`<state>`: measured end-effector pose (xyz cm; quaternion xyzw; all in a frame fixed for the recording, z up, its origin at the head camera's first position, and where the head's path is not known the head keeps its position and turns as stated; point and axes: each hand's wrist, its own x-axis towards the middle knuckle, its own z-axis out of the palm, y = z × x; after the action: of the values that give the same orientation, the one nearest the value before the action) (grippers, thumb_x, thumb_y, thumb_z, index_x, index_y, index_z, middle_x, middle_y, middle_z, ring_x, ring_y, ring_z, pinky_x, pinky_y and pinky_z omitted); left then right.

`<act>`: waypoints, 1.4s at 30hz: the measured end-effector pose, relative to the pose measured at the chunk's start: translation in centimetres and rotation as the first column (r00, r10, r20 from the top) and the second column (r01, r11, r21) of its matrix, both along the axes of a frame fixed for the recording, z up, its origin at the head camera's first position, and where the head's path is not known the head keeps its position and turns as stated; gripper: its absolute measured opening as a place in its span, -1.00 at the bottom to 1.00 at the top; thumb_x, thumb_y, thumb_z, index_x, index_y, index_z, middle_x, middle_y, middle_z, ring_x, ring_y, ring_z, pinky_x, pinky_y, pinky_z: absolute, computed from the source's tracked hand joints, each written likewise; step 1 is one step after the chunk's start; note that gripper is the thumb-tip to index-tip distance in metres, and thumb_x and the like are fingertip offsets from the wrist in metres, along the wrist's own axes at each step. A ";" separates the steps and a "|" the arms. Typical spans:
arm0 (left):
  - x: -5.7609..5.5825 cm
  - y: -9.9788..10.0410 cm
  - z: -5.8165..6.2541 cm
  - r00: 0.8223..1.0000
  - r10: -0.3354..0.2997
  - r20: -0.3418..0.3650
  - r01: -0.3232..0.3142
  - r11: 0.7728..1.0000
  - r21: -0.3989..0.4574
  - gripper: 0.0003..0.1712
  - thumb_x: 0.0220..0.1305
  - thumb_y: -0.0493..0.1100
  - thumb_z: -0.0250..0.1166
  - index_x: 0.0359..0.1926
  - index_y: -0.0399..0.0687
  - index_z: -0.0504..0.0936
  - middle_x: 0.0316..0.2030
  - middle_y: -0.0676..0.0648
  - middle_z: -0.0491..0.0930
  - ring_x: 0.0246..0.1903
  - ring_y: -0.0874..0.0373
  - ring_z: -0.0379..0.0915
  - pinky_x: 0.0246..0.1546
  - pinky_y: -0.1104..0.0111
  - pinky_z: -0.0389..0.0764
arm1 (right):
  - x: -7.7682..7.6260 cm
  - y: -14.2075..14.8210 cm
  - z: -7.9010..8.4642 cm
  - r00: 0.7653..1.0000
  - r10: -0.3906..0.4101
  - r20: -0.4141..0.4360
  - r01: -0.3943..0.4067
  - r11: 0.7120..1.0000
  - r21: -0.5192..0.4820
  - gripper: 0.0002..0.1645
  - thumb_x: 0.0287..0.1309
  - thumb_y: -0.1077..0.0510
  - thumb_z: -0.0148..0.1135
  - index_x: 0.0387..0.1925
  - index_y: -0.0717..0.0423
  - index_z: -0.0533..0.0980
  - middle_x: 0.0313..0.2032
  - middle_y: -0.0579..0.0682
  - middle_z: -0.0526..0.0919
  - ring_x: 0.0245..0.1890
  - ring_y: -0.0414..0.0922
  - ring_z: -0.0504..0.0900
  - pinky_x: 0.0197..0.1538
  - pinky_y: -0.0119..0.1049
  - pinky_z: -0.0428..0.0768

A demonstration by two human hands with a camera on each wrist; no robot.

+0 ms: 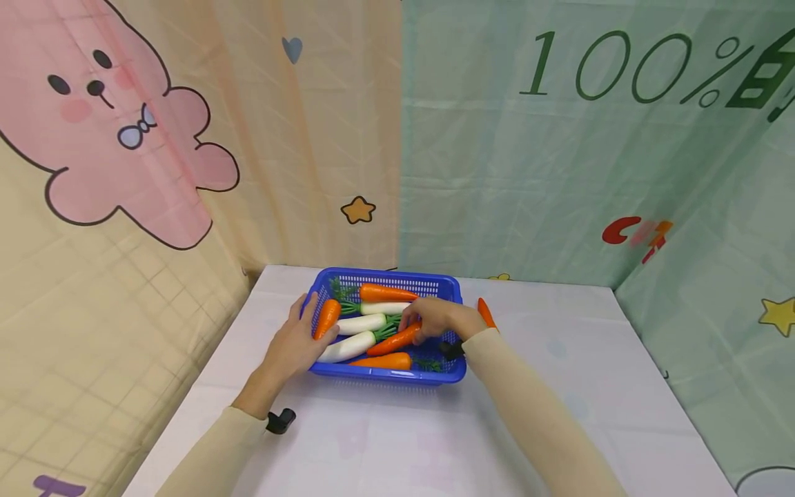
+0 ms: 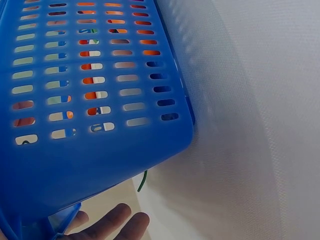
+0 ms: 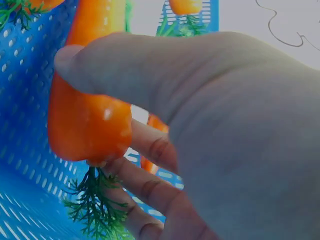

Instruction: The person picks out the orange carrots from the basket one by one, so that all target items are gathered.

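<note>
Closest to the right-wrist camera, the right hand [image 3: 220, 110] grasps one carrot [image 3: 90, 125] by its thick, leafy end, thumb laid across it and fingers behind; it lies right in the grip, inside one blue basket [image 1: 385, 375], its tapered tip pointing left of the grip and toward the person. Three white radishes [image 1: 361, 324] lie left of the grip. Three more carrots share the basket: a far carrot [image 1: 386, 293] beyond the grip, a left carrot [image 1: 327, 317], and a near carrot [image 1: 386, 361]. Across from the grip, the left hand [image 1: 301, 345] rests at the basket's left end, fingers extended. One fifth carrot [image 1: 486, 313], partly hidden, lies right of the grip, on the table [image 1: 590, 359].
</note>
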<state>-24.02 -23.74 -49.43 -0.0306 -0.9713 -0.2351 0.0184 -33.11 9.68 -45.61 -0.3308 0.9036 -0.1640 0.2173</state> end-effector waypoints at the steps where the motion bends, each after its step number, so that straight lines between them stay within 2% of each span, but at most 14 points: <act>1: 0.0 0.0 0.0 1.000 0.000 0.000 0.000 1.000 0.000 0.18 0.73 0.39 0.19 0.94 -0.14 -0.12 0.88 -0.47 -0.13 0.65 -0.66 0.35 0.58 -0.52 0.50 | 0.0 0.1 0.1 1.000 0.003 -0.006 -0.003 1.000 -0.005 -0.70 0.43 0.17 0.67 0.11 -0.14 0.85 0.04 -0.04 0.85 0.02 -0.09 0.68 0.43 -0.01 0.75; 11: 0.0 0.0 0.0 1.000 0.002 -0.001 -0.002 1.000 0.003 0.19 0.72 0.38 0.20 0.94 -0.14 -0.13 0.88 -0.47 -0.12 0.63 -0.67 0.37 0.55 -0.53 0.53 | 0.6 0.8 1.2 0.996 0.003 -0.088 -0.008 0.998 -0.066 -0.69 0.39 0.12 0.69 0.10 -0.17 0.85 0.03 -0.08 0.86 0.02 -0.11 0.66 0.30 -0.13 0.72; 16: 0.0 -0.1 0.0 1.000 0.000 0.001 0.000 1.000 0.001 0.18 0.73 0.38 0.19 0.94 -0.14 -0.13 0.88 -0.47 -0.12 0.62 -0.67 0.38 0.55 -0.53 0.53 | 1.3 1.5 1.9 0.994 -0.016 -0.110 0.004 0.994 -0.113 -0.69 0.42 0.06 0.68 0.13 -0.19 0.84 0.12 -0.06 0.87 0.14 -0.07 0.72 0.38 -0.06 0.76; 22: 0.1 -0.1 0.0 1.000 0.003 0.003 -0.003 1.000 0.003 0.18 0.73 0.38 0.19 0.94 -0.14 -0.13 0.88 -0.47 -0.12 0.61 -0.68 0.39 0.55 -0.53 0.53 | 2.1 2.6 2.8 0.994 -0.071 -0.088 0.055 0.983 -0.175 -0.56 0.47 0.01 0.64 0.30 -0.15 0.80 0.15 -0.03 0.86 0.11 -0.08 0.75 0.33 -0.05 0.83; 26: 0.0 -0.1 0.0 1.000 0.003 0.007 -0.003 1.000 0.006 0.19 0.73 0.39 0.19 0.94 -0.13 -0.13 0.88 -0.47 -0.14 0.62 -0.68 0.37 0.55 -0.54 0.52 | 2.3 3.5 3.3 0.991 -0.092 -0.096 0.068 0.972 -0.225 -0.53 0.52 0.02 0.59 0.37 -0.09 0.77 0.21 0.04 0.84 0.14 -0.04 0.77 0.36 0.03 0.83; 35: -0.1 0.0 -0.1 1.000 -0.003 0.009 0.003 1.000 -0.002 0.18 0.73 0.40 0.18 0.94 -0.13 -0.13 0.88 -0.47 -0.13 0.61 -0.69 0.38 0.55 -0.55 0.52 | 2.9 5.7 3.1 0.975 -0.167 -0.146 0.123 0.955 -0.272 -0.51 0.56 -0.05 0.53 0.41 -0.09 0.75 0.14 0.02 0.82 0.09 -0.01 0.73 0.23 -0.05 0.83; 42: 0.0 0.0 -0.1 1.000 -0.004 0.005 0.004 1.000 -0.001 0.19 0.73 0.39 0.18 0.94 -0.14 -0.13 0.87 -0.48 -0.13 0.60 -0.69 0.40 0.55 -0.53 0.53 | 3.0 7.6 2.7 0.960 -0.226 -0.168 0.166 0.935 -0.313 -0.45 0.59 -0.09 0.49 0.44 0.02 0.72 0.12 0.05 0.84 0.11 0.06 0.74 0.23 0.01 0.83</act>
<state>-24.02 -23.78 -49.53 -0.0319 -0.9714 -0.2349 0.0155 -30.07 17.27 -42.86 -0.2822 0.9147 -0.2840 0.0554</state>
